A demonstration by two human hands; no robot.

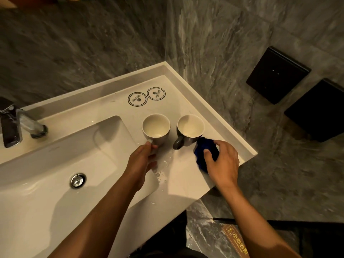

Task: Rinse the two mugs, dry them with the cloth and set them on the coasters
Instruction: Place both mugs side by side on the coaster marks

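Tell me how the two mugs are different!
The left mug has its handle held by the left hand; the right mug stands free, its handle showing. The right mug touches the blue cloth; the left mug doesn't. Both are upright, empty, white inside, off the coasters.

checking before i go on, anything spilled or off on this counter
Only water: droplets lie on the counter at the sink's edge, below the left hand. Both mugs stand upright, off the coasters. Nothing looks damaged.

We are seeing dim, warm light, arm shadows falling across the sink (55,192), and wide-angle bending at the edges.
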